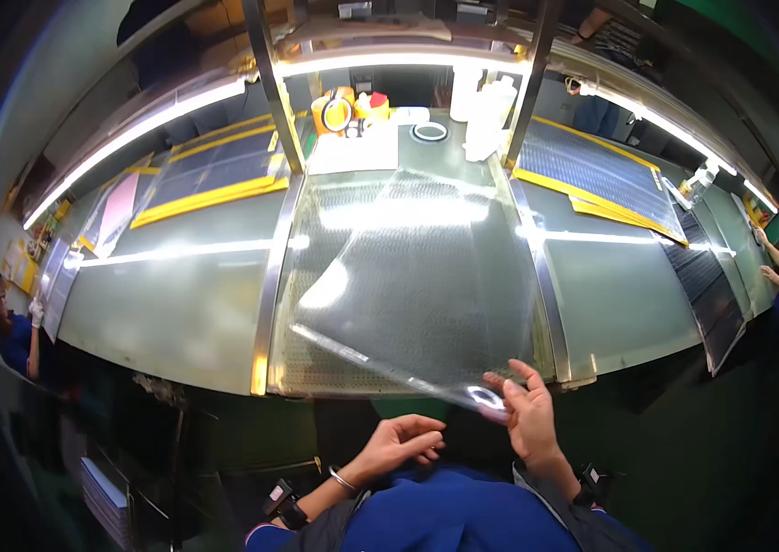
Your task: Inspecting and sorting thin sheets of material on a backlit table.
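A clear plastic sheet lies over a dark textured panel on the bench in front of me, glossy where the lamps reflect. Its near edge is lifted and slants toward me on the right. My right hand grips the raised near corner between thumb and fingers, past the bench's front edge. Close to my body, my left hand hangs lower, short of the bench. Its fingers are curled in toward the thumb; whether anything thin is between them cannot be made out.
Metal posts divide the bench. Yellow-edged panels lie at left, and more panels at right. Orange tape rolls, a white ring and white bottles stand behind. Co-workers are at both sides.
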The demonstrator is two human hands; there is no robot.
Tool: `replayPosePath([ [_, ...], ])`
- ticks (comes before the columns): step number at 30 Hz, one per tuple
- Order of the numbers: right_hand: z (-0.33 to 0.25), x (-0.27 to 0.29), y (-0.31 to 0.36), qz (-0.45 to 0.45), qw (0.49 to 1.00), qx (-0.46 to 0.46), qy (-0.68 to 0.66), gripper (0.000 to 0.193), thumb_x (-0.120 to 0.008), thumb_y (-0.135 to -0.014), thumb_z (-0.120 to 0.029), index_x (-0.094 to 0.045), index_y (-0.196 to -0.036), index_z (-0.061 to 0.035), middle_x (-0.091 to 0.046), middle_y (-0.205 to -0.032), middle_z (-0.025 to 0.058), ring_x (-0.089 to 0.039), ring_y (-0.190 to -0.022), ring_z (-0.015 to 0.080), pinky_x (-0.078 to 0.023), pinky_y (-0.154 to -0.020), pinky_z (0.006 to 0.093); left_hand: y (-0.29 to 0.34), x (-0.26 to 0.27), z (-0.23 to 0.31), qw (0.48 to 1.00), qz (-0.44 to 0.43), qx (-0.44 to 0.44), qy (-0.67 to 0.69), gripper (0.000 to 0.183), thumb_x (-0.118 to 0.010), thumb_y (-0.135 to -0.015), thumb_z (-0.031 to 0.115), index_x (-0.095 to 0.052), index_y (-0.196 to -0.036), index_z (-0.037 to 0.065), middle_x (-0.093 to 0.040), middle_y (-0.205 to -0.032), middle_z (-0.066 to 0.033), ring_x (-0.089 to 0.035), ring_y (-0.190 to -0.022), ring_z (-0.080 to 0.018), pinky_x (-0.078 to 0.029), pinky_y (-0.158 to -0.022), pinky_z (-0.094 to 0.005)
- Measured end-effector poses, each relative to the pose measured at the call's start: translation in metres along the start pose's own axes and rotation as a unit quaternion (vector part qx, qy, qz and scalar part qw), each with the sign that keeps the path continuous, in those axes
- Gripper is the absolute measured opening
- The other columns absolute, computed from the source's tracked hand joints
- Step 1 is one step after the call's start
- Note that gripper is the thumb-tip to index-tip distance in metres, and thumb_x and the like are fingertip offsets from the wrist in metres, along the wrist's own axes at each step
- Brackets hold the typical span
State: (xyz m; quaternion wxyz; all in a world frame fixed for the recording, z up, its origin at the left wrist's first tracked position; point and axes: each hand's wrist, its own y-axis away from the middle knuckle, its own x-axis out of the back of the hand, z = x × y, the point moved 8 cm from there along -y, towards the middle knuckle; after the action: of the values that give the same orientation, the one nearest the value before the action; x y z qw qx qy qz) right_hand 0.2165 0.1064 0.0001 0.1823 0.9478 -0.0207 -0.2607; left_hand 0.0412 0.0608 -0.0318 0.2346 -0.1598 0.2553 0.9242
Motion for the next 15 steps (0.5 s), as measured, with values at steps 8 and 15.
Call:
replayPosePath([
  [8, -0.004, -0.042, -0.004, -0.1, 0.994, 0.012, 0.034, 0.038, -0.054, -0.086, -0.008, -0.035, -0.118, -0.0011, -0.054, -0.107, 0.0137, -0.056, -0.093, 0.0165, -0.047, -0.081, 0.0278, -0.021, -0.012, 0.065, 0.98, 0.122, -0.155, -0.017, 0.019, -0.063, -0.081, 0.012, -0.063, -0.093, -0.002, -0.064, -0.08, -0.0063, -0.057, -0.063, -0.0081, -0.047, -0.057, -0.0197],
  [15, 0.026, -0.038, 0.004, -0.121, 0.985, -0.122, 0.022, 0.014, -0.058, -0.086, -0.015, -0.056, -0.093, -0.0022, -0.058, -0.08, 0.0024, -0.054, -0.072, 0.0069, -0.044, -0.065, 0.0193, -0.014, -0.014, 0.054, 0.989, 0.066, -0.131, -0.022, 0.022, -0.066, -0.08, 0.016, -0.065, -0.095, 0.0, -0.064, -0.077, -0.0031, -0.055, -0.065, -0.0056, -0.045, -0.059, -0.0186],
])
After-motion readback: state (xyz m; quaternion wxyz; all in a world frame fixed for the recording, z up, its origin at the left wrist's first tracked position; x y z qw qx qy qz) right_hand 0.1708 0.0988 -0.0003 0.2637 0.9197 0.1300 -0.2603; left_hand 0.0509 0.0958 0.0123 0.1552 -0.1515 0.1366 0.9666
